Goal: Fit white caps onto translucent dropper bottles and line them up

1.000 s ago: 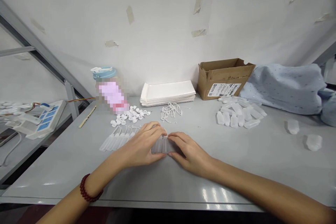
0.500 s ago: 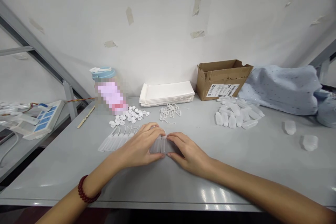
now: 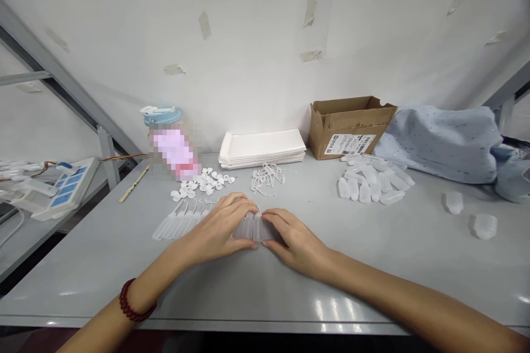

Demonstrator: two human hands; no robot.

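Note:
Between my hands a few translucent plastic tubes (image 3: pixel 257 228) stand side by side on the table, a white cord loop showing at the top. My left hand (image 3: pixel 226 226) curves round them from the left, fingertips at their upper ends and thumb at their lower ends. From the right, my right hand (image 3: pixel 292 237) pinches the end tube, fingers above and thumb below. Further left, partly behind my left hand, lies a row of similar tubes with cords (image 3: pixel 178 223). How many tubes my left palm hides I cannot tell.
Small white caps (image 3: pixel 202 183) lie behind the row, beside loose white cords (image 3: pixel 267 176). Farther back are stacked white envelopes (image 3: pixel 263 146), a cardboard box (image 3: pixel 327 127) and a blue-lidded bottle (image 3: pixel 163 116). Loose translucent sleeves (image 3: pixel 372 179) are heaped right, near blue cloth (image 3: pixel 443 143).
Both hands stay around the tubes with almost the same grip. The whole view has shifted slightly; nothing on the table has visibly been moved.

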